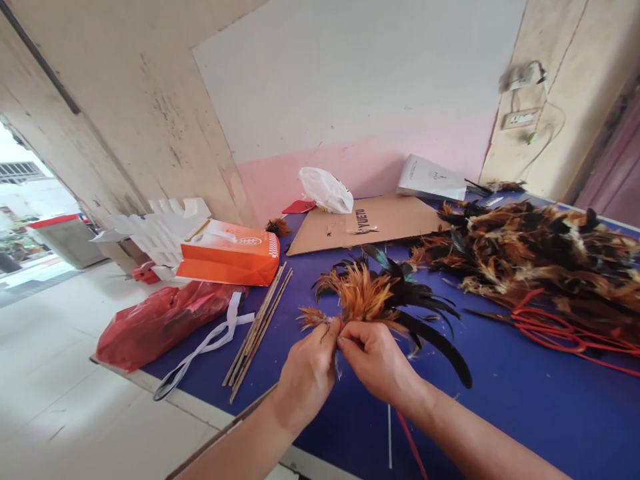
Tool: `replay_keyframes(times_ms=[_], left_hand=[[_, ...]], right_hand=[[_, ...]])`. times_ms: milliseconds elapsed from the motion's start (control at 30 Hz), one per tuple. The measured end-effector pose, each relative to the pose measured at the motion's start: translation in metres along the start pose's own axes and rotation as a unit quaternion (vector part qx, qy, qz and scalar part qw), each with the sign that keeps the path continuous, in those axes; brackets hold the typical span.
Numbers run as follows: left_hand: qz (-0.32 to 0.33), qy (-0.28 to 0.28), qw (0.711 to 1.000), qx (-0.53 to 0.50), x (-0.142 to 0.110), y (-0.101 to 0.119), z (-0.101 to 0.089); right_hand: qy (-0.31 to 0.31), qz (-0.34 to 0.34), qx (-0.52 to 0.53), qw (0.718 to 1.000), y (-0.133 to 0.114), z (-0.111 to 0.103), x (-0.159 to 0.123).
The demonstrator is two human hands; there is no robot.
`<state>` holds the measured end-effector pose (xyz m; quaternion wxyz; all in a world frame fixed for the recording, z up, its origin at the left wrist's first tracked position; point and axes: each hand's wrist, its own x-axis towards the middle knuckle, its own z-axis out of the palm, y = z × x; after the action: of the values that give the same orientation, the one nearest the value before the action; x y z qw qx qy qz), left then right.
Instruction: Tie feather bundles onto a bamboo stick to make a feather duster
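Observation:
Orange-brown and glossy black feathers form a bundle (367, 290) above the blue tabletop (500, 407). At its base, my left hand (311, 357) is closed with the fingers pinched on the feathers. My right hand (375, 357) is closed as well, its thumb and fingertips meeting the left ones at the same spot. A long curved black feather (443, 347) sticks out to the right, past my right hand. The quill ends are mostly hidden by my fingers. Below my right wrist, a red cord (413, 443) and a thin white strip (390, 437) show.
A large feather pile (540, 260) lies at right beside a coil of red cord (565, 327) and dark scissors (487, 315). Thin sticks (260, 330), a white strap (210, 343), a red plastic bag (165, 323) and an orange bag (227, 257) lie left. Flat cardboard (370, 223) lies behind.

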<state>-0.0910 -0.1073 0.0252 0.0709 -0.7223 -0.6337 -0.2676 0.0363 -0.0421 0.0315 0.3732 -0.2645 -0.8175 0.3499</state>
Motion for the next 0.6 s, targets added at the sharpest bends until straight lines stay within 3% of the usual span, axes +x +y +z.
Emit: replay_keyframes(times_ms=[133, 267, 367, 467, 533, 600], left_hand=[[0.018, -0.058, 0.997, 0.055, 0.001, -0.002, -0.004], [0.063, -0.082, 0.987, 0.121, 0.0, -0.011, -0.011], [0.119, -0.147, 0.966, 0.175, 0.001, -0.011, -0.028], [0.184, -0.228, 0.937, 0.188, 0.004, 0.001, -0.056], [0.22, -0.269, 0.927, 0.139, 0.005, 0.013, -0.078], [0.217, -0.27, 0.937, 0.039, 0.006, 0.02, -0.097]], right_hand=[[-0.041, 0.058, 0.028, 0.997, 0.004, -0.005, 0.006], [-0.132, 0.114, 0.086, 0.981, -0.002, -0.03, 0.014], [-0.142, 0.033, 0.033, 0.989, -0.013, -0.056, 0.022], [-0.129, -0.07, -0.052, 0.988, -0.021, -0.076, 0.032], [-0.17, -0.078, -0.043, 0.981, -0.02, -0.083, 0.037], [-0.221, -0.031, 0.016, 0.975, -0.014, -0.085, 0.036]])
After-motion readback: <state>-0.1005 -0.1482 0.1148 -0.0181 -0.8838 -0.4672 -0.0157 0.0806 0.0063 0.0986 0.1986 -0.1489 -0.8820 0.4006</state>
